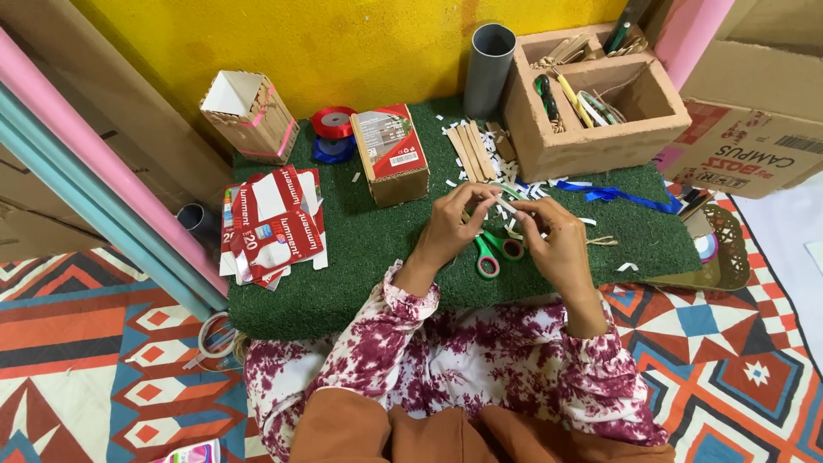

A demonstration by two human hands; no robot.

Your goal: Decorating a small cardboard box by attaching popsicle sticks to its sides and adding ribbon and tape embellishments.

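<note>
your left hand (452,225) and right hand (555,243) pinch a small white paper strip (506,206) between fingertips, above the green-handled scissors (495,250) on the green mat (343,274). bare mat lies toward its near edge; a red box (391,154) stands left.

Rough green mat (360,257), glossy ribbon (333,123)
</note>
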